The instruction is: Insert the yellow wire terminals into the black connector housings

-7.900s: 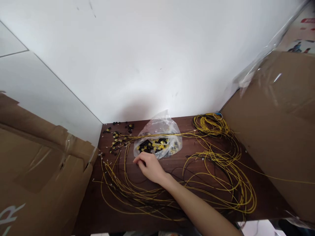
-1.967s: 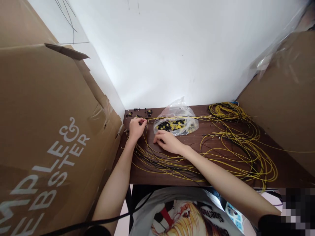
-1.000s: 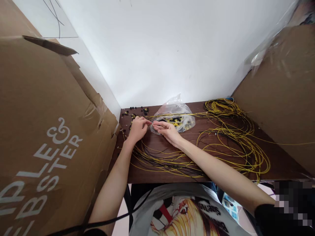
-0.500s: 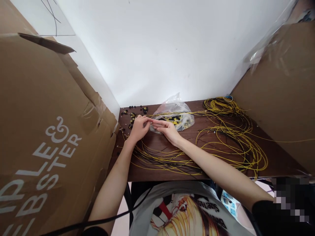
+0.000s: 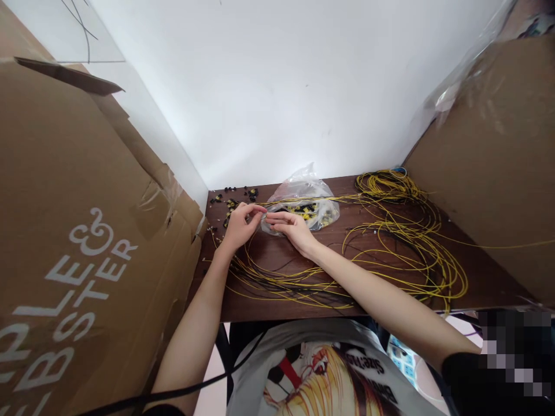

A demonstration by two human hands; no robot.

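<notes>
My left hand [image 5: 241, 224] is closed in a pinch, thumb against fingertips. My right hand [image 5: 295, 232] meets it tip to tip, its fingers drawn together. Whatever sits between the fingertips is too small to make out. Just behind the hands lies a clear plastic bag [image 5: 323, 211] with small black and yellow pieces in it. Yellow and black wires [image 5: 277, 283] curve across the brown table [image 5: 277, 254] below my hands, and one yellow wire rises close to my left hand. Loose small black and yellow parts [image 5: 229, 205] lie beyond the left hand.
Coiled yellow wires [image 5: 385, 186] lie at the back right, with looser loops [image 5: 442, 271] nearer the right front. A large cardboard box [image 5: 108, 173] stands on the left and another box [image 5: 489, 156] on the right. A white wall [image 5: 303, 92] closes off the back.
The view has shifted slightly. My fingertips have drawn a little apart, with the left hand's thumb and fingers now in a plainer pinch. Wires and bag lie as before.
</notes>
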